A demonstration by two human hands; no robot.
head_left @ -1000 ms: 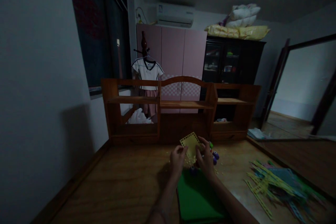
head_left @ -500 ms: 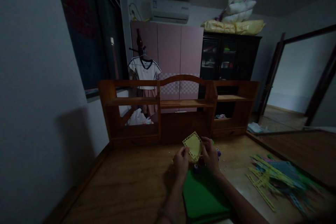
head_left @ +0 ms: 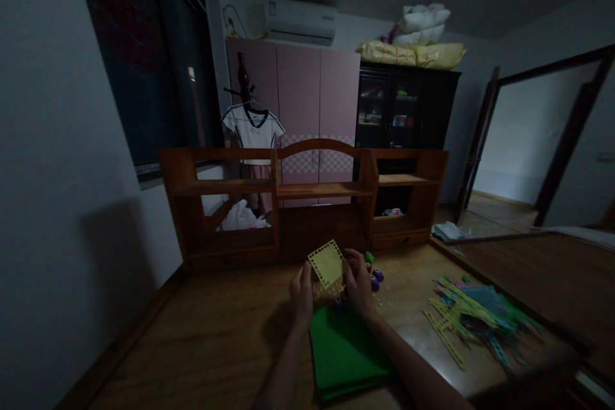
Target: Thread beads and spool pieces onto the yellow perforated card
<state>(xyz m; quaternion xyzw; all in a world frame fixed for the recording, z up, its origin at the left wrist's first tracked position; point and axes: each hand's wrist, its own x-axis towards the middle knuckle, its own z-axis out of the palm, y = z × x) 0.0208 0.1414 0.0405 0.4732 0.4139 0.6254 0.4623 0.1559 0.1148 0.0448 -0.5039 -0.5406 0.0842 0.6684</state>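
A yellow square plastic panel (head_left: 327,264) with small holes along its edges is held up over the desk, tilted with one corner upward. My left hand (head_left: 302,289) is closed at its left corner, and my right hand (head_left: 358,283) pinches the right edge. Below the hands lies a green flat folder-like block (head_left: 348,352). Small pale yellow bits (head_left: 327,291) are scattered behind it. Just beyond my right hand sit several small round pieces, among them a purple one (head_left: 377,275) and a green one (head_left: 369,257).
On the desk's right side lies a heap of yellow, blue and green plastic strips and panels (head_left: 475,314). A wooden shelf unit (head_left: 324,190) stands along the desk's back edge. A wall (head_left: 96,237) borders the left side.
The view has turned slightly to the right, so everything sits further left. The panel stays between both hands and has tilted a little.
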